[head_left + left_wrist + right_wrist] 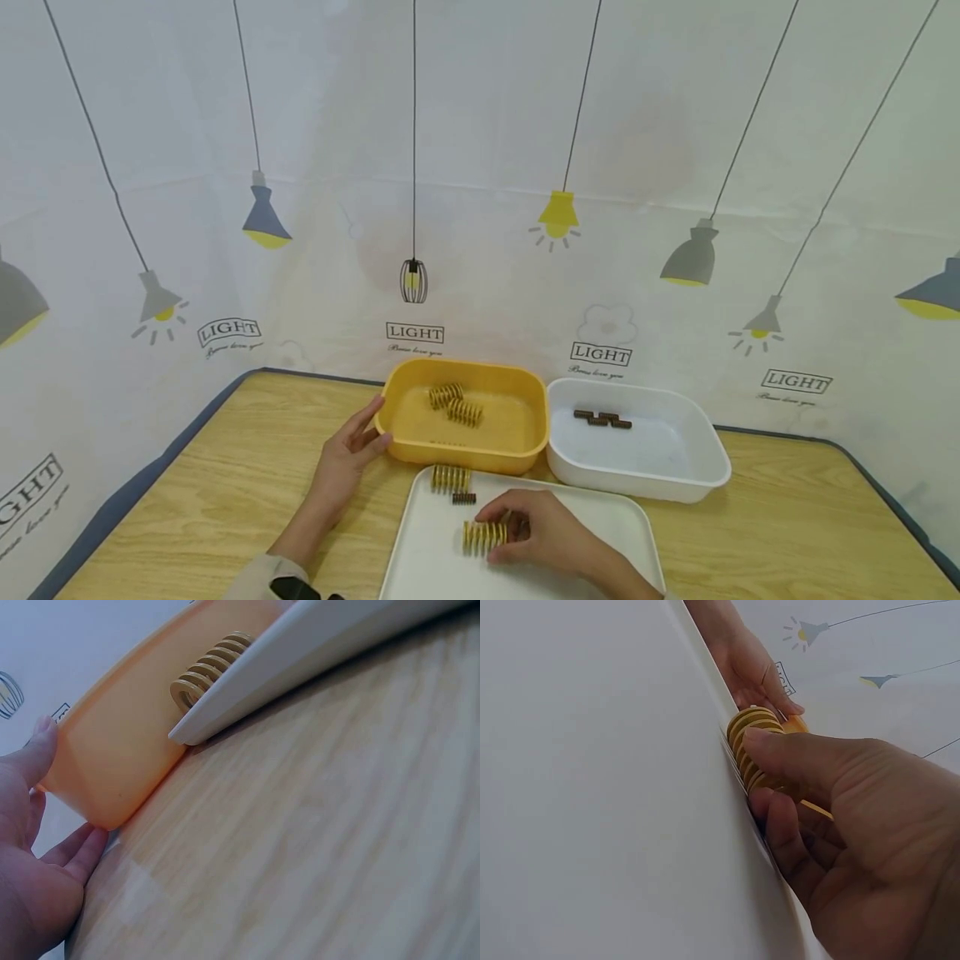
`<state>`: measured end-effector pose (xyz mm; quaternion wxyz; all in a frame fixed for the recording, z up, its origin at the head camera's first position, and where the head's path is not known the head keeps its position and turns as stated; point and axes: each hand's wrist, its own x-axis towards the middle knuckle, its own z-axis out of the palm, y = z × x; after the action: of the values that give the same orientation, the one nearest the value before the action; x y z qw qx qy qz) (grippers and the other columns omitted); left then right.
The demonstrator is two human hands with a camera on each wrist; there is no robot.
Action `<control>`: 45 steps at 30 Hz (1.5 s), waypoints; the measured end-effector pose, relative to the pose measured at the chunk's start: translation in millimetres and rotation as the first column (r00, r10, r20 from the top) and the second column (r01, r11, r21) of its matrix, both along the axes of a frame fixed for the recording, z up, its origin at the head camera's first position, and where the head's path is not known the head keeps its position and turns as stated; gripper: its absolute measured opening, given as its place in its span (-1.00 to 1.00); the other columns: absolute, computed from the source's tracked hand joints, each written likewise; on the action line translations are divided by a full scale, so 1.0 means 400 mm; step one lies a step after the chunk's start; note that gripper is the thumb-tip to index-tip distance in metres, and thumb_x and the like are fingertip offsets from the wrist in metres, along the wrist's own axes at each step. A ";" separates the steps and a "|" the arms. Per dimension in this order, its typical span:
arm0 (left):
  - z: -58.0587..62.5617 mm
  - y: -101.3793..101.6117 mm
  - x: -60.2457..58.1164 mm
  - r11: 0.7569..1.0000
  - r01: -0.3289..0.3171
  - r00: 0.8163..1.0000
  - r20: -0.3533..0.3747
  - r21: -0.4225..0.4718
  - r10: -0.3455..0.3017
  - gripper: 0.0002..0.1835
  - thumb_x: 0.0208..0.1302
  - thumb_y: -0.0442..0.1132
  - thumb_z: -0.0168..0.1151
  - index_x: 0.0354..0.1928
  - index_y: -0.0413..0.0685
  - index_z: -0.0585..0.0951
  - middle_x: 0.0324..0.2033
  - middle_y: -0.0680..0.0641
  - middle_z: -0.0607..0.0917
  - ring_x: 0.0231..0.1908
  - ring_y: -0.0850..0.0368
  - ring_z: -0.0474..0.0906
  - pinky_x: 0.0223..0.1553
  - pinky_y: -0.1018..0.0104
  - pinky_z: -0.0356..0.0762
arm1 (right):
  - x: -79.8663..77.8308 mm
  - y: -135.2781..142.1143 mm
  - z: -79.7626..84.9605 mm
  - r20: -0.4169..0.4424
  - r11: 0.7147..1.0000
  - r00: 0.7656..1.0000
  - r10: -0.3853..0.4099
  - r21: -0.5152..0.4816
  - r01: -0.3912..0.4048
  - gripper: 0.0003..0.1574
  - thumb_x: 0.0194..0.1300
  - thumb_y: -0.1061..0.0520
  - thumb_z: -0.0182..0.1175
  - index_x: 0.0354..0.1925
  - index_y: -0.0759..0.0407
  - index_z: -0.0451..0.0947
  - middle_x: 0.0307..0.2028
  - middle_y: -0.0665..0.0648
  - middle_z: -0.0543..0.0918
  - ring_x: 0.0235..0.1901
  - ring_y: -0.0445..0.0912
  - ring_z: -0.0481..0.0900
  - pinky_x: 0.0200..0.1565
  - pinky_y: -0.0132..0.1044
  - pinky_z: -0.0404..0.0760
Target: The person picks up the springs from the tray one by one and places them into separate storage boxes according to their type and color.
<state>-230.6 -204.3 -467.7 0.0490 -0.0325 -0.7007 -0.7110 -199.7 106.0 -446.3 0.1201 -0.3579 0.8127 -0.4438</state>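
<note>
My right hand (551,529) pinches a large yellow coil spring (484,538) between thumb and fingers, close over the white tray (585,497). In the right wrist view, the thumb lies along the coils of this spring (751,746). Spread around the left end of the yellow bin (465,454), my left hand (345,458) touches its outer wall with thumb and fingers. Another yellow spring (450,478) lies at the tray's far edge, with a small dark brown spring (463,499) just in front. Two yellow springs (464,412) lie inside the yellow bin.
A white bin (637,482) stands right of the yellow one, with several small dark brown springs (597,421) in it. The wooden table (795,517) extends to both sides. Behind the bins rises a white backdrop (487,167) printed with lamps.
</note>
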 end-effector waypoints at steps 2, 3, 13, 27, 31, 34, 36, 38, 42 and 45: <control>-0.001 -0.001 0.000 1.000 -0.005 1.000 0.004 0.000 0.005 -0.37 0.34 -0.27 0.20 0.42 0.08 0.28 0.41 0.07 0.19 0.27 -0.05 0.28 0.06 0.48 0.44 | 0.001 -0.001 0.000 -0.001 1.000 1.000 0.001 -0.001 -0.001 -0.58 0.01 0.04 0.49 -0.11 0.03 0.66 -0.43 -0.11 0.58 -0.47 -0.30 0.47 -0.43 -0.44 0.56; -0.001 -0.002 0.000 1.000 -0.007 1.000 0.005 0.000 0.007 -0.37 0.34 -0.27 0.20 0.42 0.08 0.28 0.41 0.08 0.19 0.27 -0.05 0.28 0.06 0.48 0.44 | 0.001 -0.001 0.001 -0.002 1.000 1.000 0.003 -0.001 -0.003 -0.59 0.01 0.04 0.49 -0.12 0.03 0.67 -0.44 -0.11 0.58 -0.48 -0.30 0.47 -0.44 -0.44 0.55; -0.005 -0.007 0.004 1.000 -0.007 1.000 0.001 -0.004 0.007 -0.37 0.35 -0.29 0.18 0.43 0.07 0.27 0.42 0.04 0.16 0.27 -0.06 0.28 0.05 0.50 0.44 | 0.002 -0.006 -0.004 0.023 1.000 1.000 -0.001 0.003 0.001 -0.63 0.02 0.06 0.49 -0.14 0.00 0.68 -0.47 -0.12 0.57 -0.50 -0.30 0.46 -0.45 -0.45 0.54; -0.006 -0.005 0.005 1.000 -0.009 1.000 -0.002 0.006 0.009 -0.37 0.34 -0.29 0.19 0.42 0.08 0.27 0.42 0.05 0.17 0.27 -0.06 0.29 0.06 0.50 0.44 | 0.009 -0.006 0.011 0.023 1.000 0.999 -0.023 0.008 0.023 -0.63 0.03 0.02 0.47 -0.13 -0.03 0.68 -0.43 -0.10 0.61 -0.47 -0.28 0.47 -0.44 -0.45 0.53; -0.006 -0.003 0.004 1.000 -0.006 1.000 0.001 0.002 0.006 -0.37 0.34 -0.28 0.19 0.42 0.08 0.28 0.42 0.05 0.17 0.27 -0.06 0.29 0.06 0.49 0.44 | 0.011 0.002 0.024 0.029 0.999 0.999 -0.040 0.017 0.039 -0.62 0.03 0.01 0.47 -0.12 -0.05 0.68 -0.42 -0.11 0.60 -0.45 -0.25 0.48 -0.43 -0.44 0.53; -0.006 -0.002 0.003 1.000 -0.005 1.000 0.002 -0.002 0.005 -0.37 0.34 -0.29 0.19 0.42 0.09 0.28 0.42 0.05 0.18 0.27 -0.07 0.29 0.06 0.49 0.44 | 0.008 0.009 0.038 0.018 0.998 0.999 -0.049 0.028 0.048 -0.62 0.04 0.00 0.47 -0.12 -0.06 0.67 -0.41 -0.11 0.60 -0.44 -0.26 0.48 -0.42 -0.42 0.54; -0.004 -0.001 0.001 1.000 -0.006 1.000 0.000 0.001 0.006 -0.38 0.34 -0.29 0.19 0.42 0.08 0.29 0.41 0.06 0.19 0.27 -0.06 0.29 0.06 0.48 0.44 | 0.003 0.013 0.049 -0.006 0.998 0.999 -0.052 0.032 0.052 -0.62 0.05 -0.01 0.46 -0.11 -0.05 0.67 -0.40 -0.10 0.61 -0.44 -0.26 0.49 -0.42 -0.41 0.56; -0.003 -0.001 0.000 1.000 -0.005 1.000 -0.003 0.000 0.005 -0.37 0.34 -0.28 0.20 0.42 0.08 0.29 0.41 0.06 0.19 0.27 -0.06 0.30 0.06 0.47 0.44 | -0.002 0.017 0.061 -0.031 0.997 0.998 -0.060 0.037 0.062 -0.61 0.05 -0.01 0.46 -0.10 -0.04 0.67 -0.40 -0.08 0.62 -0.44 -0.26 0.50 -0.41 -0.40 0.57; -0.002 -0.001 -0.001 1.000 -0.001 1.000 -0.004 0.005 0.001 -0.37 0.34 -0.28 0.20 0.42 0.08 0.28 0.40 0.08 0.21 0.27 -0.05 0.30 0.07 0.47 0.44 | -0.016 0.022 0.082 -0.045 0.995 0.995 -0.091 0.037 0.092 -0.61 0.06 0.05 0.46 -0.09 -0.04 0.67 -0.33 0.02 0.57 -0.42 -0.21 0.50 -0.39 -0.38 0.58; -0.003 0.000 -0.003 1.000 -0.001 1.000 -0.002 0.005 0.001 -0.38 0.34 -0.29 0.19 0.42 0.08 0.28 0.40 0.08 0.21 0.27 -0.05 0.30 0.07 0.46 0.44 | -0.027 0.026 0.094 -0.045 0.993 0.993 -0.108 0.040 0.109 -0.60 0.07 0.06 0.45 -0.08 0.00 0.66 -0.29 0.05 0.58 -0.40 -0.19 0.50 -0.37 -0.36 0.59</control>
<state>-231.7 -204.4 -469.0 0.0500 -0.0327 -0.6988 -0.7128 -210.4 116.2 -408.9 0.0859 -0.3200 0.8426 -0.4245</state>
